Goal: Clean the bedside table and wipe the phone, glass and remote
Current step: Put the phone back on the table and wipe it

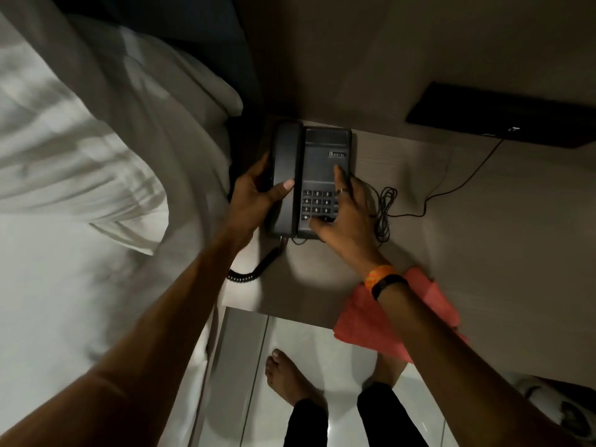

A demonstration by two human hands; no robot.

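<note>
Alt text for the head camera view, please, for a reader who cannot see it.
Two bare hands hold a black corded desk phone on a pale wooden bedside table: the left hand grips the handset, the right hand rests on the keypad. A crumpled orange-red cloth lies at the table's front edge, white bedding to the left.
</note>
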